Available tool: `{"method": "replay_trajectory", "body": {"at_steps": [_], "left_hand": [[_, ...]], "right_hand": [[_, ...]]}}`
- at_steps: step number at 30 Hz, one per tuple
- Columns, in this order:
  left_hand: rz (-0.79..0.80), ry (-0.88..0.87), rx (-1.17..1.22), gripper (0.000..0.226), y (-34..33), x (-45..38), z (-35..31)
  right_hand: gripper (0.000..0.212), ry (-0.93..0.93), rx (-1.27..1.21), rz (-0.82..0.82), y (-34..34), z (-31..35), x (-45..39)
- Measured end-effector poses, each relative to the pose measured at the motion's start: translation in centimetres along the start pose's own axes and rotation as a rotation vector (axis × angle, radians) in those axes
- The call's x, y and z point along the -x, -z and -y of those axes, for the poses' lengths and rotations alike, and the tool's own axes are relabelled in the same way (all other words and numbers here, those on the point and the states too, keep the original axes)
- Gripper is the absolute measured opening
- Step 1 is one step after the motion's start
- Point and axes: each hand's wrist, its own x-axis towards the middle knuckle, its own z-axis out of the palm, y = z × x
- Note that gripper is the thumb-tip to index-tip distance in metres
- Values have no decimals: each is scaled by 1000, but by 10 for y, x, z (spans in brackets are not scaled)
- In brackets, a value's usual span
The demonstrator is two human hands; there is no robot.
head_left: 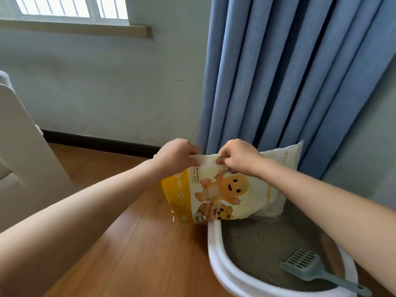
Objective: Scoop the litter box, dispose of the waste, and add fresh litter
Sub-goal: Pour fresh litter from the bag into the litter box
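Both hands — left hand (175, 155), right hand (237, 156) — pinching litter bag (227, 194) top; wood floor (137, 243), blue curtain (289, 71).

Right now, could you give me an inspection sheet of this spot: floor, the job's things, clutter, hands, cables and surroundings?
Surface: wooden floor, bare where visible.
Job's things: yellow-and-white litter bag with cartoon animals stands upright at the far end of the white litter box; grey litter fills the box; grey slotted scoop lies on the litter, handle over the near rim.
Clutter: nothing seen.
Hands: left hand and right hand both pinch the bag's top edge; whether it is open cannot be told.
Cables: nothing seen.
Surroundings: blue curtain behind the bag, pale wall, window above, white furniture at left.
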Motion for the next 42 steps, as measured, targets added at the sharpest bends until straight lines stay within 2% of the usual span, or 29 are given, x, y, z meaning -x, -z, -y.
{"method": "replay_trajectory", "body": {"at_steps": [1, 3, 4, 6, 8, 11, 12, 14, 15, 18, 21, 24, 28, 30, 33, 42], "left_hand": [[-39, -22, 10, 22, 2, 4, 6], [-115, -31, 61, 66, 6, 12, 21], [-151, -2, 130, 84, 9, 16, 28], [-200, 106, 393, 105, 9, 27, 46], [-179, 225, 693, 119, 3, 38, 64], [-20, 327, 916, 137, -12, 60, 86], [67, 347, 932, 132, -19, 67, 90], [260, 354, 872, 102, -35, 77, 94], [307, 360, 829, 86, -44, 80, 93], [245, 476, 864, 47, -60, 76, 79], [81, 541, 823, 22, -70, 69, 69], [-66, 566, 719, 18, -69, 66, 70], [-151, 557, 651, 20, -55, 55, 67], [-183, 540, 639, 19, -45, 49, 62], [-208, 510, 657, 13, -35, 42, 56], [-288, 465, 724, 17, -17, 32, 43]], "right_hand": [[33, 7, -6, 7, 0, 2, 0], [38, 21, -16, -2, -1, 6, 1], [42, 25, -21, -9, -2, 6, 1], [43, 17, -34, -11, -2, 4, 0], [39, 3, -47, -13, -2, 0, 1], [34, -9, -67, -17, -3, -5, 3], [33, -8, -71, -16, -3, -6, 4], [31, -16, -73, -5, -2, -6, 6], [32, -22, -76, 0, -1, -6, 6], [37, -25, -84, -5, -1, -5, 4], [27, -22, -92, 7, -2, -5, 4], [24, -14, -97, 4, 2, -5, 3], [40, -26, -127, -59, 11, -13, 1], [44, -28, -139, -85, 15, -15, 1], [37, -31, -165, -115, 20, -19, 1], [33, -28, -198, -181, 35, -25, 4]]}}
